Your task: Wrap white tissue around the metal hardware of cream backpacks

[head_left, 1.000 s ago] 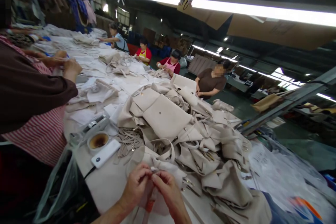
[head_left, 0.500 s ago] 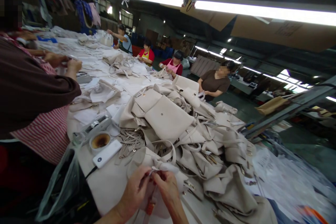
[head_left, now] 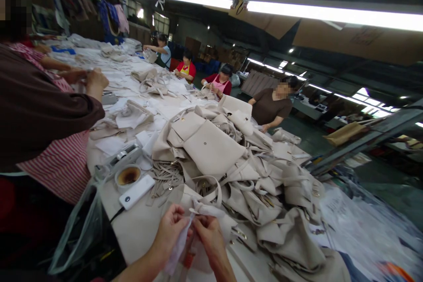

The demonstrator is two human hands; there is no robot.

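At the near edge of the table, my left hand [head_left: 172, 231] is closed, with thumb and fingers pinching a thin white wrapping sheet [head_left: 179, 246] that hangs down below it. Close beside it my right hand [head_left: 209, 234] pinches the same sheet where it wraps a strap; its fingertips are partly hidden. Under and behind both hands lies a beige handbag [head_left: 182, 194] with its looped handle [head_left: 218, 189] standing up. A small red-orange item [head_left: 189, 259] shows blurred below my hands.
A pile of beige bags [head_left: 211, 145] rises just beyond my hands. To the left are a bowl of brown paste [head_left: 128, 176], a white power bank [head_left: 137, 191] and loose straps [head_left: 165, 180]. A co-worker in a striped apron [head_left: 56, 163] stands at left; several others work across the table.
My left hand has opened slightly away from the right, and the white sheet now hangs longer between them. The view has shifted a little.
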